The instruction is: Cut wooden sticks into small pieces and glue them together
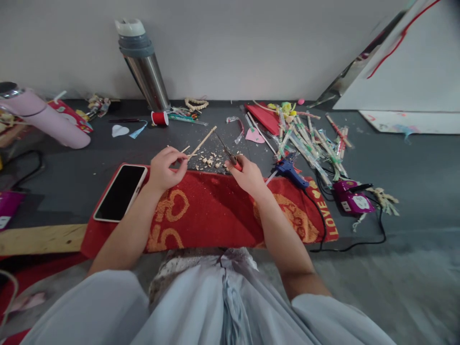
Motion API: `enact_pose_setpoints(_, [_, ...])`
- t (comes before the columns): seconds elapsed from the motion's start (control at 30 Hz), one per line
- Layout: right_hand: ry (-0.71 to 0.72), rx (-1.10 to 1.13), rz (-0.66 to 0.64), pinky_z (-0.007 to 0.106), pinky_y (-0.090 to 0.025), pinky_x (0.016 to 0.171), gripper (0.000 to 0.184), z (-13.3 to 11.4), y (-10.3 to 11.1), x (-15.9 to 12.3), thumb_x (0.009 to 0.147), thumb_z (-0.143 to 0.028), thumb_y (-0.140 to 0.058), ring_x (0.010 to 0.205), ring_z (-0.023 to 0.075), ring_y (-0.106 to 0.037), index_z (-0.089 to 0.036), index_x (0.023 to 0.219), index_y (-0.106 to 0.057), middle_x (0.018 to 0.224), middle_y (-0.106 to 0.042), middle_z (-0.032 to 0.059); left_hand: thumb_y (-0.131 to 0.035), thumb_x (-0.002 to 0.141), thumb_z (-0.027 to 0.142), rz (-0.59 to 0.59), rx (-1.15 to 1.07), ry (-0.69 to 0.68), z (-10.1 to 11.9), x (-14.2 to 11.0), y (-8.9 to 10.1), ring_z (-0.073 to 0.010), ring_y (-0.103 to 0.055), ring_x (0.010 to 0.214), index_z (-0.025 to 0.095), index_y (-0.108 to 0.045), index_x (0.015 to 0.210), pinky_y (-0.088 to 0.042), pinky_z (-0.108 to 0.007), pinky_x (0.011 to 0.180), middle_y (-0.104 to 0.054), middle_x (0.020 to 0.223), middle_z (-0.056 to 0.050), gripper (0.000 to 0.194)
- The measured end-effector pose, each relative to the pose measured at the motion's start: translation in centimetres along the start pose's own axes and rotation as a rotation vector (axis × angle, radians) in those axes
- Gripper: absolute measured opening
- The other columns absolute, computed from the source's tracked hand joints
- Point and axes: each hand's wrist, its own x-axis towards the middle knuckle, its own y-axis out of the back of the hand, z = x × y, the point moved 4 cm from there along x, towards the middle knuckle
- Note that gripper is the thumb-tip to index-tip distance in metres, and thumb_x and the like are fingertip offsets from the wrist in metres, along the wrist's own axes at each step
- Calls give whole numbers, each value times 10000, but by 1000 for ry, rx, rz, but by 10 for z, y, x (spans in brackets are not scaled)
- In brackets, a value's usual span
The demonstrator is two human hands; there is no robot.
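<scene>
Pinched between the thumb and fingers of my left hand (167, 167) is a thin wooden stick (203, 142), which slants up to the right. My right hand (248, 175) grips a small cutting tool with orange-red handles (235, 162); its dark narrow blades (223, 145) point up and left. Whether it is a pair of scissors or a knife is hard to make out. The blades are apart from the stick. Small pale wood chips (212, 160) lie scattered on the dark table between my hands. A red towel (215, 211) is spread under my forearms.
A phone (120, 192) lies left on the towel. To the right are a blue glue gun (292, 171) with a black cord, wrapped sticks (305, 141) and a purple box (354, 196). A steel thermos (143, 67), a red thread spool (159, 118) and a pink bottle (46, 117) stand or lie behind.
</scene>
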Motion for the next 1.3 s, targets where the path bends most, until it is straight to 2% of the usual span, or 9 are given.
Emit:
enact_pose_setpoints(0.13, [6,29,-49,308,-356,640,358,4,-1,1,844,-572,-445,644,173,-497,-239,719,-484,671,-540,12,-541,829,330,-156,-286,147,-4,2,-5,-138,-590,614,192,-673,696,-457,-273,562,-667,697,-49,232])
enact_pose_setpoints(0.23, [17,62,-85,302,-365,622,361,4,-2,0,849,-568,-451,609,155,-478,-233,733,-521,640,-530,-3,-555,820,376,-191,-447,329,-12,1,-10,-113,-554,538,183,-676,655,-429,-244,509,-645,626,-34,281])
enact_pose_setpoints(0.3, [15,73,-105,299,-356,596,369,4,-3,-1,850,-573,-455,572,146,-460,-232,725,-518,604,-512,-13,-588,802,386,-200,-510,394,-16,-1,-13,-99,-515,498,184,-682,636,-414,-236,493,-611,568,-17,278])
enact_pose_setpoints(0.43, [10,91,-127,303,-349,577,390,2,-2,-3,841,-592,-462,543,143,-448,-233,692,-492,562,-486,-18,-654,762,441,-181,-568,395,-19,-4,-15,-111,-524,525,201,-686,616,-421,-248,506,-597,564,-12,283])
enact_pose_setpoints(0.67, [17,141,-172,315,-391,602,380,0,-4,-6,838,-596,-467,585,149,-462,-232,743,-521,616,-484,-15,-720,662,599,-176,-729,415,-15,-4,-13,-111,-501,485,199,-654,555,-385,-261,446,-568,537,-21,419])
enact_pose_setpoints(0.83, [27,195,-205,301,-402,602,375,-1,-5,-7,839,-586,-473,600,140,-469,-225,740,-502,631,-500,-14,-704,647,641,-217,-736,419,-11,-3,-12,-116,-498,510,207,-624,561,-405,-276,469,-587,574,-33,450])
enact_pose_setpoints(0.93, [37,194,-237,286,-382,591,366,-3,-6,-9,845,-574,-468,593,133,-461,-225,741,-497,620,-499,-20,-695,660,642,-235,-744,422,-7,-3,-11,-114,-477,505,206,-615,568,-396,-285,470,-577,572,-34,452])
enact_pose_setpoints(1.1, [62,126,-300,278,-340,596,386,-9,-8,-14,847,-581,-460,595,129,-439,-219,713,-468,616,-492,-24,-788,581,602,-226,-902,465,-1,-1,-9,-81,-431,453,186,-653,556,-348,-257,433,-568,540,-19,438])
enact_pose_setpoints(1.3, [196,61,-323,269,-310,630,374,-20,-8,-19,857,-558,-460,638,123,-413,-210,721,-433,677,-490,-21,-829,595,498,-202,-1011,456,0,-1,-10,-52,-456,454,149,-690,557,-357,-203,441,-572,517,-17,378])
